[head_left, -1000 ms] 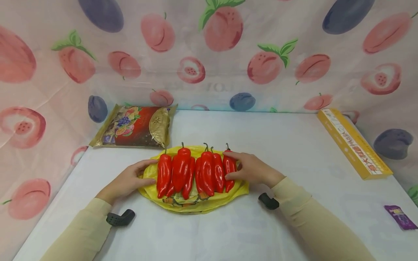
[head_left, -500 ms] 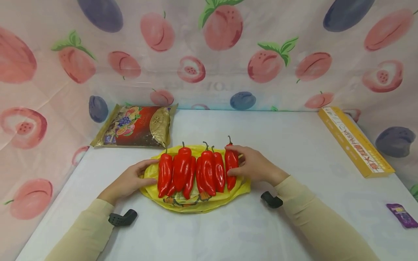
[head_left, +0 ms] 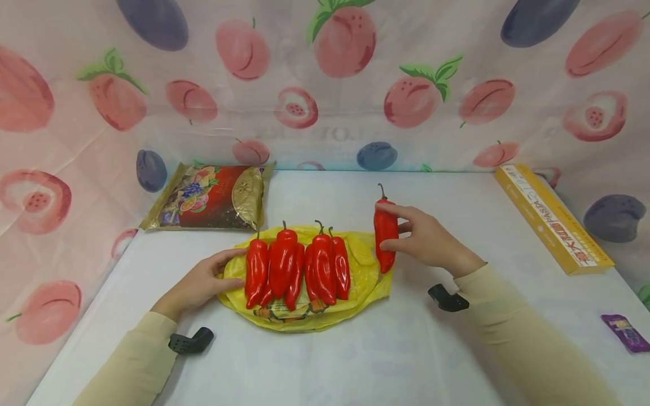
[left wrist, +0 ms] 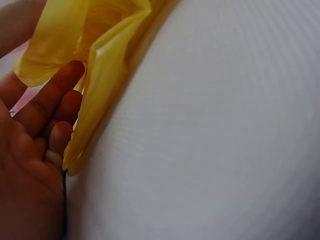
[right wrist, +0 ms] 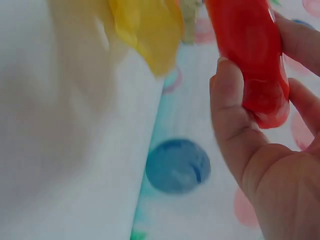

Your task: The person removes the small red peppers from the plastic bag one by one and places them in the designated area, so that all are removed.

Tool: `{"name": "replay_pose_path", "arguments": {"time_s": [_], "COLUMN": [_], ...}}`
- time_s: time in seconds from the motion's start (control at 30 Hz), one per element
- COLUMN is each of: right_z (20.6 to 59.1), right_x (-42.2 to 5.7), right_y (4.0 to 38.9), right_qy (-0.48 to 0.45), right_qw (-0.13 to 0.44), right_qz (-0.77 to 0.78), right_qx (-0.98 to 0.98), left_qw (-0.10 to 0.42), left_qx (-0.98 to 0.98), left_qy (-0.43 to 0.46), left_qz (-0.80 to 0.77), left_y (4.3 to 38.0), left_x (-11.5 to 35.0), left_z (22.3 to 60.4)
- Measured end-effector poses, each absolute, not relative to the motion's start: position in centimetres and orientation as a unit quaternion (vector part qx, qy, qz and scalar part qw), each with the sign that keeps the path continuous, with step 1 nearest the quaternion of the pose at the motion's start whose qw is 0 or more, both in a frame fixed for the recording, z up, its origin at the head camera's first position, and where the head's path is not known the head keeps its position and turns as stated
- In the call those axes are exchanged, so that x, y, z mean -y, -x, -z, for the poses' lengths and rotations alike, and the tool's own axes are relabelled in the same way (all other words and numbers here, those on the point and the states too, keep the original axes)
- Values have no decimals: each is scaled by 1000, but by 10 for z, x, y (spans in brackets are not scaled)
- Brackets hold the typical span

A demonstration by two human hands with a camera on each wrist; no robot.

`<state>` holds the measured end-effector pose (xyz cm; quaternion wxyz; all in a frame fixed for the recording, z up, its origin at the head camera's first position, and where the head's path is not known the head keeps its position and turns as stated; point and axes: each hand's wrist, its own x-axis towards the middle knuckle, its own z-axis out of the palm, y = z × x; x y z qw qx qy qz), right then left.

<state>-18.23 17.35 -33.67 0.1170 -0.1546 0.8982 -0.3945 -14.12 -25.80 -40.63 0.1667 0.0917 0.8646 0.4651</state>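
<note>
Glossy red chili peppers [head_left: 281, 265], several of them, lie side by side with stems away from me on a flattened yellow plastic bag [head_left: 304, 322]. My right hand [head_left: 429, 239] holds another red chili pepper [head_left: 385, 228] upright over the bag's right edge, thumb on one side and fingers on the other. In the right wrist view this pepper [right wrist: 250, 40] shows its smooth rounded end near the thumb. My left hand [head_left: 203, 276] rests at the bag's left edge. Its relaxed fingers touch the yellow plastic [left wrist: 102, 75] in the left wrist view.
A red and gold food bag [head_left: 213, 197] lies at the back left of the white table [head_left: 431, 349]. Along the right edge is a long yellow pasta box [head_left: 553, 220], with a small purple packet [head_left: 626, 334] nearer me. Fruit-print fabric hangs behind.
The right hand has lifted the rightmost chili pepper off the row and carried it up and to the right. The left hand and the other peppers have stayed put.
</note>
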Motion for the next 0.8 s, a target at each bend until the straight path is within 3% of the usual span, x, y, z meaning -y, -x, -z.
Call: {"name": "replay_pose_path", "arguments": {"time_s": [0.8], "right_z": [339], "right_x": [-303], "right_y": [169], "right_qy": [7], "right_qw": [112], "right_qz": [351], "right_qx": [-930], "left_qw": [173], "left_qx": [-866], "left_qy": [-87], "left_qz": [-460], "left_y": [140], "left_x": [258], "left_z": [407]}}
